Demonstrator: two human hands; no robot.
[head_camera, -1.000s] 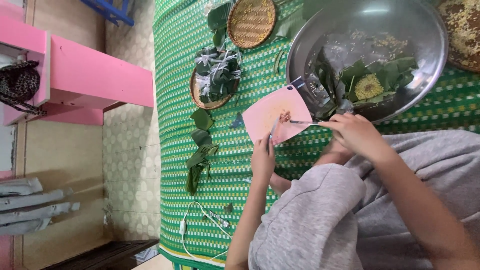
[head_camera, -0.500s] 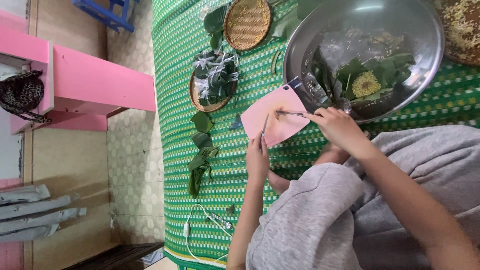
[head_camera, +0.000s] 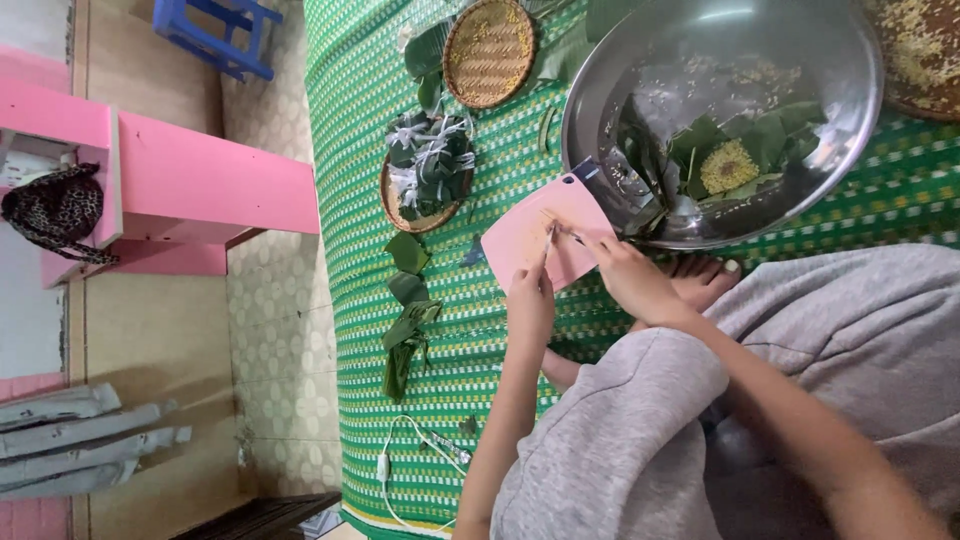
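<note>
A pink cutting board (head_camera: 520, 235) lies on the green woven mat (head_camera: 480, 420), against the rim of a big steel bowl (head_camera: 600, 70). Both my hands are over the board. My left hand (head_camera: 530, 300) pinches one end of a thin pale strip (head_camera: 562, 236), and my right hand (head_camera: 632, 282) pinches the other end close by. The bowl holds green leaves (head_camera: 765, 135), a yellow filling (head_camera: 728, 166) and scattered rice. My grey-clad knee (head_camera: 620, 440) and a bare foot (head_camera: 700, 275) are just below the hands.
A round tray of tied leaf parcels (head_camera: 428, 170) and a woven basket (head_camera: 488, 50) lie beyond the board. Loose leaves (head_camera: 405, 310) and a white cable (head_camera: 400, 465) rest on the mat. A pink table (head_camera: 200, 185) and blue stool (head_camera: 215, 35) stand on the floor.
My right hand has come down from the bowl's rim to the board, and both hands now meet on the thin strip. My left hand stayed at the board's edge.
</note>
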